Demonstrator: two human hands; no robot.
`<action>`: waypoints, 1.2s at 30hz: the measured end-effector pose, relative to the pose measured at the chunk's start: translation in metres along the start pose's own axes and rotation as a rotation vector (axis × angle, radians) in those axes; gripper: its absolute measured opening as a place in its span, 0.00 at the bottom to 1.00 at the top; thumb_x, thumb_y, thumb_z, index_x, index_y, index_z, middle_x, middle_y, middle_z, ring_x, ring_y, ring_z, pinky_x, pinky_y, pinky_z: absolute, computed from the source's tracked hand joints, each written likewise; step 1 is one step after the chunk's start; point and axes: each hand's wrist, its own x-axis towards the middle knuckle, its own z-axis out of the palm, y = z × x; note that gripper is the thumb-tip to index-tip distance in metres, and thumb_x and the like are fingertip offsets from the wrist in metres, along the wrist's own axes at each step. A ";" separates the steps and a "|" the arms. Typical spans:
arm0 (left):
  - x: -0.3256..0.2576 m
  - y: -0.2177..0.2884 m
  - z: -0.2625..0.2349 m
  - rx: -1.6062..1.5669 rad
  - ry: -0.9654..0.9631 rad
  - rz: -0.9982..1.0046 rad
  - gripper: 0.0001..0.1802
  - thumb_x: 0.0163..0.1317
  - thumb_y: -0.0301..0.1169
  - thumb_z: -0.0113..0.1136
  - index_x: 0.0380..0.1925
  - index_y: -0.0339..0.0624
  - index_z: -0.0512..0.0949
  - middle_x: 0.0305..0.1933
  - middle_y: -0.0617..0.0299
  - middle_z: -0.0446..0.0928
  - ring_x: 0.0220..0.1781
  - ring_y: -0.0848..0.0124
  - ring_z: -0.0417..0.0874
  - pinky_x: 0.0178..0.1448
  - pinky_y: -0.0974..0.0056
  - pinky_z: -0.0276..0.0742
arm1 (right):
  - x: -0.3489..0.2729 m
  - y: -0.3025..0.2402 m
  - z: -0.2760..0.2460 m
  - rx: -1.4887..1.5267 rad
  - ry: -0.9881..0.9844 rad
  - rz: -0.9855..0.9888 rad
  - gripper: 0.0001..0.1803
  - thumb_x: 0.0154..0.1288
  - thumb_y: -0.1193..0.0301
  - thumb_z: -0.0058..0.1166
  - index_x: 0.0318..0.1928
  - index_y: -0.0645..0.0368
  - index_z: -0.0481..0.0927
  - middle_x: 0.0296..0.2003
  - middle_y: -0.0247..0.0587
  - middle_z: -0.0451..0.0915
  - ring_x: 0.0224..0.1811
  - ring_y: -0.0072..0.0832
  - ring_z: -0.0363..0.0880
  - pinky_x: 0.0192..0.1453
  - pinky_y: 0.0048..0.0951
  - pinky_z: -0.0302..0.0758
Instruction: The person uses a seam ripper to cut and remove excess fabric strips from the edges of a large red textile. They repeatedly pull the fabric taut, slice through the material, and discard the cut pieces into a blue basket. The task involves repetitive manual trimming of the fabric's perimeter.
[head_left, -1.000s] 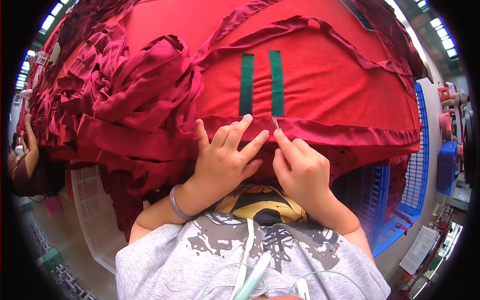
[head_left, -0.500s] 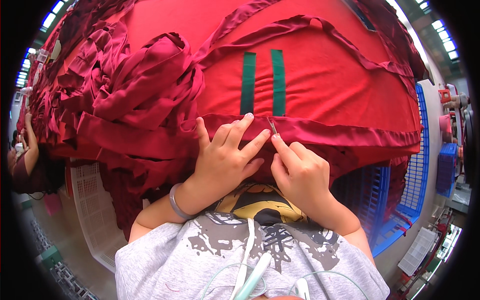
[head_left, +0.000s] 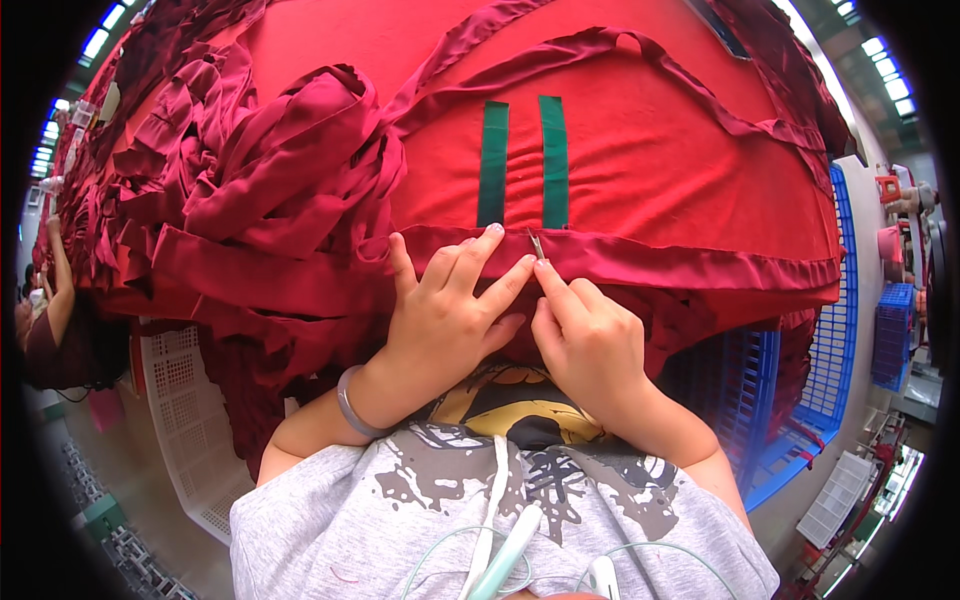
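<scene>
A long dark-red fabric strip [head_left: 660, 262] lies across the near edge of the red cloth-covered table. My left hand [head_left: 445, 300] rests on it with the fingers spread, pressing the strip down. My right hand [head_left: 590, 335] pinches a small two-pronged metal tool [head_left: 537, 245]. Its points touch or hover just over the strip's upper edge, close to my left index fingertip; contact is hard to tell. Beyond the strip, two green tape bands stand side by side, the left band [head_left: 493, 165] and the right band [head_left: 554, 165].
A large tangled heap of dark-red strips [head_left: 270, 170] covers the table's left side, and one loose strip [head_left: 590, 45] loops across the back. A white plastic crate [head_left: 185, 400] stands lower left, blue crates [head_left: 830, 330] at right. Another person's arm [head_left: 62, 280] shows far left.
My right hand and the metal tool have shifted slightly left along the strip, toward my left index finger. The left hand is nearly still.
</scene>
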 end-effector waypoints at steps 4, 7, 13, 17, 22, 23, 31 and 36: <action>0.001 0.000 -0.003 -0.014 -0.027 -0.004 0.30 0.51 0.46 0.66 0.57 0.65 0.76 0.64 0.66 0.67 0.54 0.69 0.70 0.68 0.24 0.38 | -0.001 0.012 0.015 0.399 0.120 0.061 0.18 0.61 0.76 0.54 0.52 0.64 0.78 0.25 0.42 0.76 0.24 0.34 0.78 0.26 0.33 0.75; 0.001 0.001 -0.004 -0.026 -0.045 -0.006 0.30 0.51 0.46 0.66 0.58 0.65 0.76 0.64 0.66 0.67 0.55 0.69 0.70 0.68 0.24 0.38 | -0.007 0.018 0.027 0.590 0.170 0.098 0.19 0.64 0.78 0.53 0.55 0.66 0.76 0.35 0.47 0.82 0.32 0.32 0.83 0.36 0.27 0.78; 0.000 0.001 -0.004 -0.027 -0.040 0.000 0.31 0.52 0.47 0.66 0.59 0.63 0.75 0.64 0.66 0.67 0.56 0.69 0.70 0.69 0.26 0.36 | -0.004 0.020 0.015 0.671 0.230 0.308 0.20 0.64 0.80 0.53 0.56 0.67 0.75 0.36 0.45 0.83 0.33 0.22 0.81 0.37 0.23 0.76; -0.001 0.004 -0.001 -0.043 0.005 -0.031 0.32 0.52 0.51 0.64 0.59 0.59 0.75 0.65 0.68 0.68 0.56 0.69 0.71 0.71 0.29 0.30 | -0.002 0.005 -0.010 0.488 0.176 0.161 0.19 0.59 0.80 0.57 0.53 0.66 0.77 0.29 0.44 0.80 0.24 0.26 0.78 0.29 0.25 0.74; -0.002 -0.001 0.005 0.013 0.040 0.012 0.31 0.53 0.51 0.63 0.57 0.58 0.76 0.64 0.73 0.71 0.55 0.71 0.72 0.71 0.30 0.28 | -0.005 0.003 -0.011 0.163 0.008 0.044 0.18 0.57 0.74 0.57 0.49 0.62 0.80 0.23 0.37 0.74 0.20 0.32 0.76 0.24 0.31 0.73; -0.002 -0.001 0.006 0.013 0.046 0.011 0.30 0.53 0.51 0.63 0.56 0.58 0.76 0.64 0.73 0.71 0.55 0.71 0.72 0.71 0.30 0.28 | -0.006 0.004 -0.010 0.123 -0.006 0.036 0.18 0.57 0.73 0.57 0.49 0.61 0.80 0.23 0.37 0.73 0.20 0.32 0.76 0.23 0.31 0.73; 0.001 0.000 0.008 0.037 0.096 0.003 0.27 0.49 0.48 0.65 0.51 0.58 0.80 0.60 0.74 0.75 0.54 0.72 0.72 0.70 0.26 0.31 | 0.008 0.004 -0.002 0.079 0.038 -0.018 0.18 0.56 0.74 0.57 0.49 0.61 0.81 0.23 0.37 0.73 0.19 0.31 0.75 0.23 0.30 0.72; 0.000 0.001 0.006 0.008 0.057 -0.005 0.27 0.52 0.48 0.63 0.53 0.58 0.78 0.63 0.74 0.72 0.54 0.71 0.72 0.69 0.27 0.32 | 0.001 0.009 0.008 0.157 0.160 -0.047 0.19 0.57 0.76 0.57 0.51 0.62 0.81 0.22 0.38 0.72 0.18 0.32 0.74 0.22 0.31 0.71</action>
